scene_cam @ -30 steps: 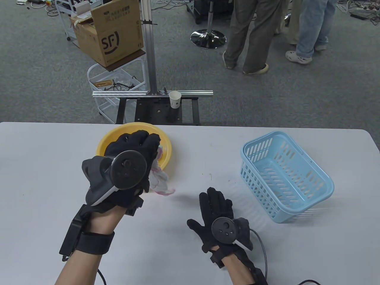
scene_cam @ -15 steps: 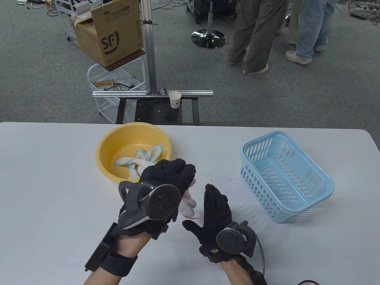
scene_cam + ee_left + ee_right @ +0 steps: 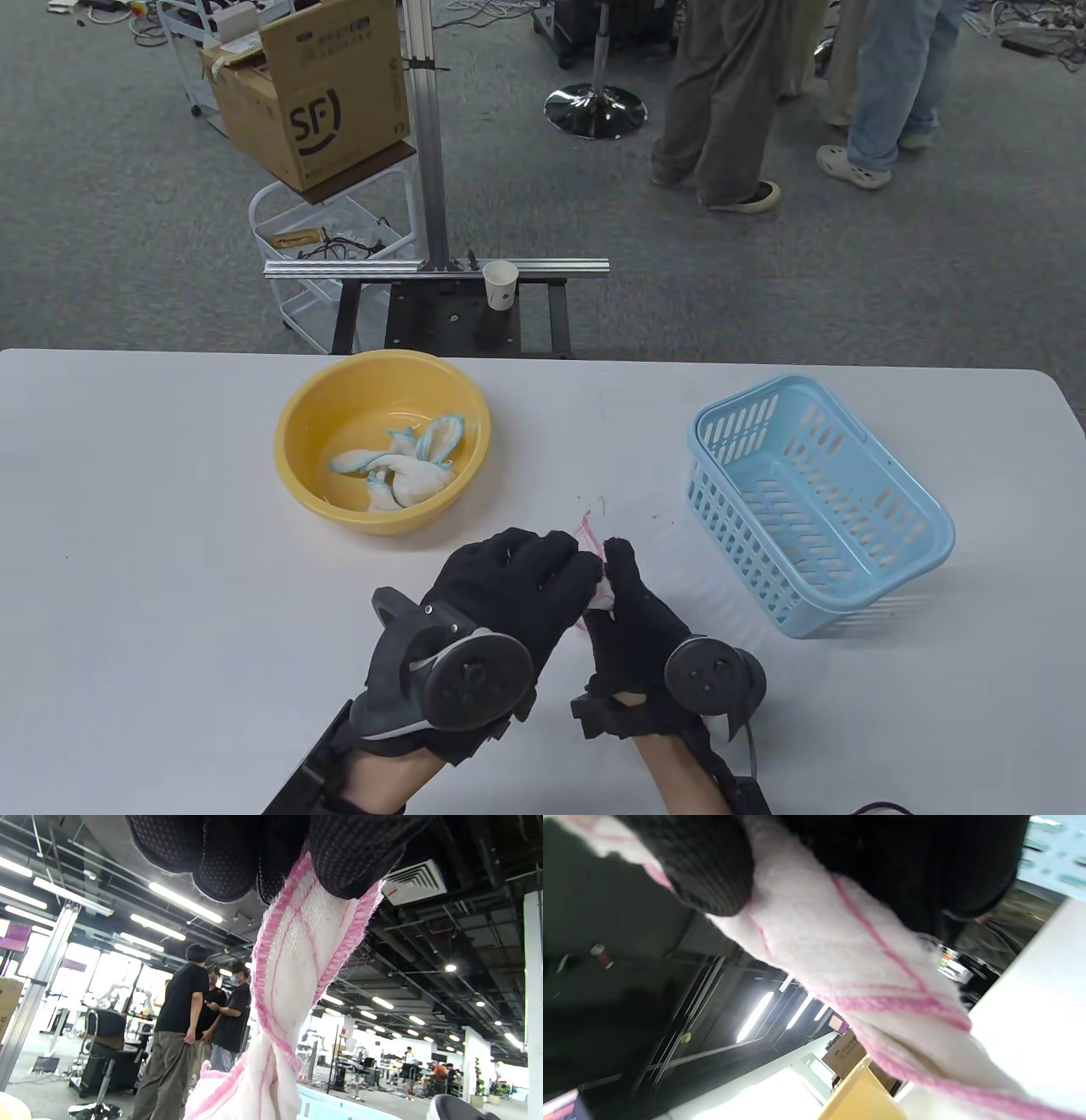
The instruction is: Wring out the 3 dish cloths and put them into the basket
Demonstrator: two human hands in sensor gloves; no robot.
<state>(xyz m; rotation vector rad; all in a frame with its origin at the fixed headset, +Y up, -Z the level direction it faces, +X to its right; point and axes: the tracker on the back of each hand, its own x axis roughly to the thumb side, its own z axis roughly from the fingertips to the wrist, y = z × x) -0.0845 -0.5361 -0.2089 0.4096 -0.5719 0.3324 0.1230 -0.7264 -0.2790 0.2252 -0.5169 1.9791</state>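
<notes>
Both hands hold one white dish cloth with pink edging (image 3: 599,584) above the table's front middle. My left hand (image 3: 562,579) grips its left end and my right hand (image 3: 622,586) grips its right end, knuckles nearly touching. In the left wrist view the cloth (image 3: 297,984) hangs twisted from my curled fingers (image 3: 229,870). The right wrist view shows it (image 3: 865,963) running under my fingers (image 3: 712,870). White cloths with blue edging (image 3: 407,467) lie bunched in the yellow bowl (image 3: 293,424) at the back left. The light blue basket (image 3: 738,518) stands at the right and holds no cloth.
Beyond the table's far edge stand a metal rail with a paper cup (image 3: 501,284), a wire cart with a cardboard box (image 3: 314,102), and people's legs (image 3: 721,102) on the carpet. Bare table lies between bowl and basket.
My left hand carried the pink-edged cloth from over the bowl down to the front middle. My right hand rose from the table, turned and closed on the cloth's other end.
</notes>
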